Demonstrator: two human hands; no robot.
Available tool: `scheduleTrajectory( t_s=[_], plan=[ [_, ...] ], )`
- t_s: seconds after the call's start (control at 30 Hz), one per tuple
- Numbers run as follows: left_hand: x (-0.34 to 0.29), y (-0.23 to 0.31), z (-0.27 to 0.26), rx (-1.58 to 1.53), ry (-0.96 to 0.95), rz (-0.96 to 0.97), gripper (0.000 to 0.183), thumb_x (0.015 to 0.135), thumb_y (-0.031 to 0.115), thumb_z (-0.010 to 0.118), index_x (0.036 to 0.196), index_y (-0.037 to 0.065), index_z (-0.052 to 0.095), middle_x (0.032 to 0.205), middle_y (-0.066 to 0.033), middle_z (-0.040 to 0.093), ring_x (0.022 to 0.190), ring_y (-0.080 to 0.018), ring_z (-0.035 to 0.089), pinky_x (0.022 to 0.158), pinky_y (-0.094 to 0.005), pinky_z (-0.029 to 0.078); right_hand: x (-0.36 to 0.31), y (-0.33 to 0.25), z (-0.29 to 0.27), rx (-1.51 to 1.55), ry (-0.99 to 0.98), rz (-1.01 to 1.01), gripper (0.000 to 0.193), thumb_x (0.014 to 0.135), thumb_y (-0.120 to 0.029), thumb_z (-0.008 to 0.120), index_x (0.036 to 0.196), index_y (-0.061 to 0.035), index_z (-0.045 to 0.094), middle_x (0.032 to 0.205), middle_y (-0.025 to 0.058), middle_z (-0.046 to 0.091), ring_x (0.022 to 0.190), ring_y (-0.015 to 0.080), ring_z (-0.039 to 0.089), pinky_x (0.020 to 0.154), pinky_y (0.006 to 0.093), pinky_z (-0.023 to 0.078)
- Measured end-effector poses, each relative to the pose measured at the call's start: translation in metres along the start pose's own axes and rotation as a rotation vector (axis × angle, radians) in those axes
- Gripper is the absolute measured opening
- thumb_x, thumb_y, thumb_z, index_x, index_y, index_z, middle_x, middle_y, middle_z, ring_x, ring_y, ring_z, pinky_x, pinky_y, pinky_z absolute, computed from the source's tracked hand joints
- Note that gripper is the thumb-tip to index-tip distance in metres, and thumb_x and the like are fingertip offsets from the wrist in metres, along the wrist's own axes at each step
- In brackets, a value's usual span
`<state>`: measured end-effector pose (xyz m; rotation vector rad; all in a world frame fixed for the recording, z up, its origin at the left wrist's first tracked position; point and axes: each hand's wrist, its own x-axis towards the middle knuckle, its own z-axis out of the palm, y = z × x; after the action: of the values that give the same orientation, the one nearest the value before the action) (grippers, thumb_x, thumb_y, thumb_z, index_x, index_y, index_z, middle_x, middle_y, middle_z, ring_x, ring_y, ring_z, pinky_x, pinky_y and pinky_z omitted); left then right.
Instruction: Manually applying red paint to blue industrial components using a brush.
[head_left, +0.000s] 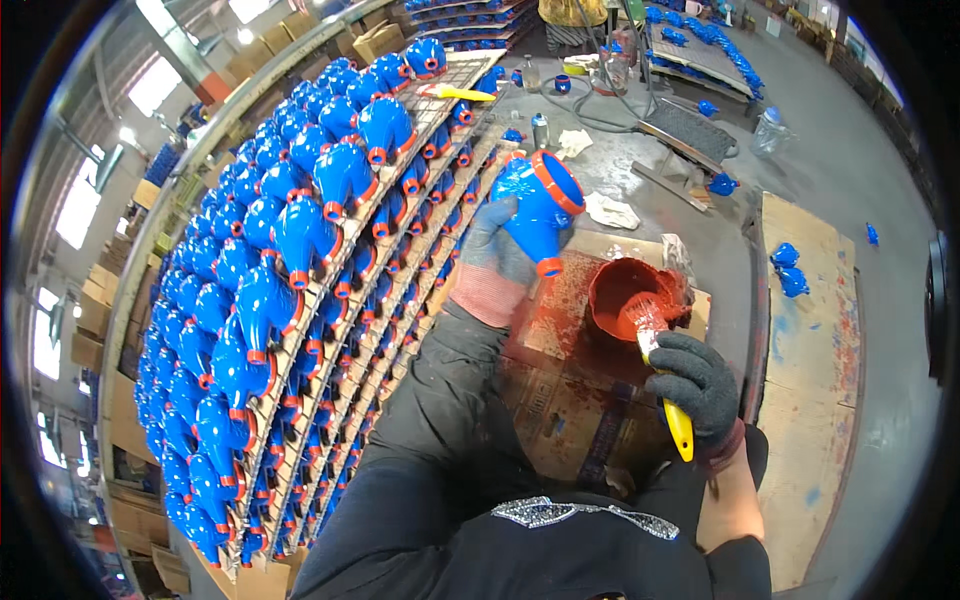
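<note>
Workshop, grey floor (840, 160). At left: stacked racks (470, 72) bearing rows of blue castings (340, 172) with red rims; 1 spare yellow-handled brush (465, 95) on top. Left hand (497, 245), gloved: partly closed, gripping 1 blue fitting (535, 215), red-rimmed, raised just beside the racks. Right hand (695, 385), gloved: fingers curled round 1 paintbrush (679, 430), yellow-ended, bristles inside 1 red-coated pot (606, 290). Beneath: red-stained cardboard (540, 370).

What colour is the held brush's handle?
The brush handle is yellow, seen best in the head view.
</note>
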<state>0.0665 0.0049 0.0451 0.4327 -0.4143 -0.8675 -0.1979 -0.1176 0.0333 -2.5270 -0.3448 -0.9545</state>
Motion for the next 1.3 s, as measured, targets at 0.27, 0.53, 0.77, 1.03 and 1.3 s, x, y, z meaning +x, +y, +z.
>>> scheduleTrajectory(
  t_s=[0.27, 0.53, 0.77, 1.03, 1.3],
  plan=[
    [0.063, 0.094, 0.017, 1.216, 0.208, 0.230, 0.062, 0.073, 0.011, 0.074, 0.128, -0.001, 0.047, 0.107, -0.0115, 0.061, 0.088, -0.0212, 0.064, 0.074, -0.0306, 0.055, -0.007, 0.023, -0.016, 0.080, 0.010, 0.087, 0.022, 0.068, -0.009, 0.064, 0.090, -0.0100, 0.064, 0.102, 0.0100, 0.064, 0.101, 0.0321, 0.062, 0.082, 0.0413, 0.051],
    [0.182, 0.181, -0.009, 2.358, 0.489, 0.406, 0.087, 0.058, 0.034, 0.082, 0.129, -0.004, 0.048, 0.112, -0.0200, 0.063, 0.100, -0.0266, 0.063, 0.087, -0.0333, 0.049, -0.016, 0.040, -0.031, 0.083, 0.015, 0.228, 0.021, 0.068, -0.011, 0.065, 0.089, -0.0120, 0.065, 0.102, 0.0082, 0.065, 0.100, 0.0299, 0.063, 0.081, 0.0414, 0.051],
    [0.232, 0.209, -0.047, 2.580, 0.739, -0.026, 0.077, 0.058, 0.047, 0.078, 0.113, -0.005, 0.062, 0.109, -0.0233, 0.064, 0.101, -0.0317, 0.064, 0.086, -0.0365, 0.049, -0.024, 0.052, -0.035, 0.100, 0.026, 0.283, 0.020, 0.068, -0.013, 0.065, 0.088, -0.0133, 0.066, 0.100, 0.0076, 0.066, 0.098, 0.0292, 0.064, 0.081, 0.0413, 0.051],
    [0.240, 0.212, -0.047, 2.715, 0.778, -0.183, 0.066, 0.065, 0.058, 0.074, 0.097, 0.000, 0.069, 0.098, -0.0215, 0.068, 0.093, -0.0324, 0.066, 0.080, -0.0394, 0.050, -0.024, 0.065, -0.041, 0.096, 0.073, 0.340, 0.020, 0.067, -0.014, 0.066, 0.086, -0.0132, 0.066, 0.097, 0.0084, 0.066, 0.096, 0.0292, 0.065, 0.081, 0.0414, 0.052],
    [0.229, 0.156, -0.037, 2.877, 0.345, 0.414, 0.056, 0.073, 0.050, 0.070, 0.109, 0.007, 0.065, 0.097, -0.0212, 0.066, 0.095, -0.0372, 0.063, 0.085, -0.0421, 0.049, -0.025, 0.074, -0.043, 0.083, 0.059, 0.359, 0.021, 0.066, -0.014, 0.066, 0.087, -0.0129, 0.065, 0.099, 0.0082, 0.066, 0.097, 0.0293, 0.064, 0.082, 0.0412, 0.051]
  ],
)
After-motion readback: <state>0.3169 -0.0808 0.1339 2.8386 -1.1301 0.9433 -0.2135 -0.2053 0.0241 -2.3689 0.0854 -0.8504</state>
